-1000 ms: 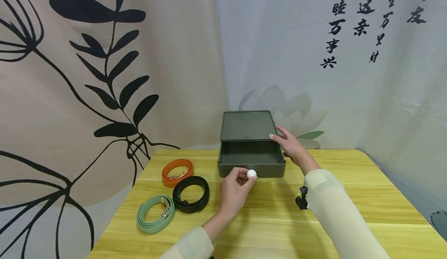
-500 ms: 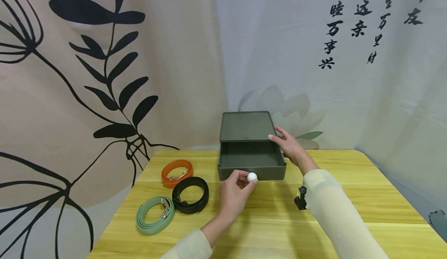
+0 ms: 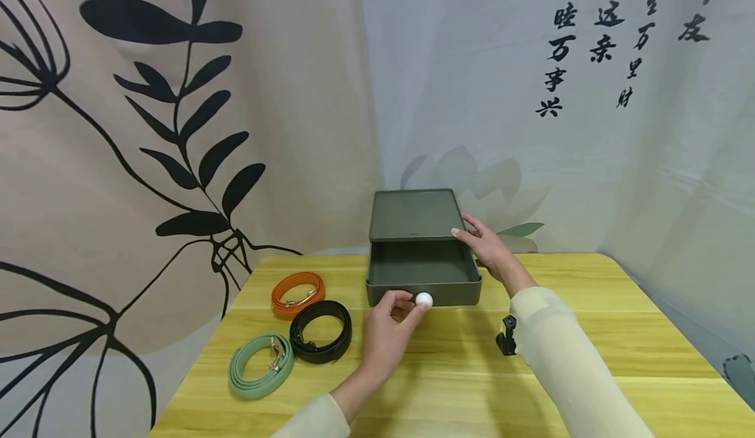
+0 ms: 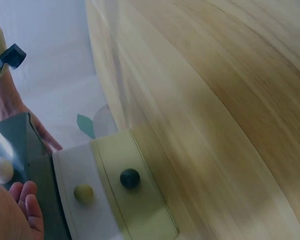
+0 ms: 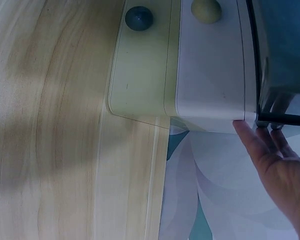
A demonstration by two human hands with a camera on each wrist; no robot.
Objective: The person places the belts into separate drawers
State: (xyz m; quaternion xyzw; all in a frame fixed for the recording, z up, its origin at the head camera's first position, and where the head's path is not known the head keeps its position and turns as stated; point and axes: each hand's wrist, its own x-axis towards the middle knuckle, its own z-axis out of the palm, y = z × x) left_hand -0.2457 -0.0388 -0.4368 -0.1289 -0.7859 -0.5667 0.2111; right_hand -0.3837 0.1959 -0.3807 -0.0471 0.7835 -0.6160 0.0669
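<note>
A stacked box with drawers stands on the table, its dark grey-green top tier [image 3: 415,215] uppermost. The top drawer [image 3: 423,294] is pulled out, and nothing shows inside it. My left hand [image 3: 386,333] is at its front, holding the white round knob [image 3: 423,300] with thumb and fingers; the left wrist view shows the same knob [image 4: 2,170]. My right hand [image 3: 492,251] rests at the box's right side, thumb on the top edge, fingers along the side. Below, both wrist views show a white drawer [image 5: 210,65] with a yellowish knob and a pale yellow drawer [image 5: 140,70] with a dark knob.
An orange coiled belt [image 3: 277,297], a black coiled belt [image 3: 342,346] and a mint-green coiled belt [image 3: 253,389] lie left of my left hand on the wooden table [image 3: 590,333]. A printed curtain [image 3: 318,130] hangs right behind the table.
The top drawer stands slightly farther out than a second ago. My left hand has shifted a little leftward, its fingers looser about the knob. The right hand stays on the box.
</note>
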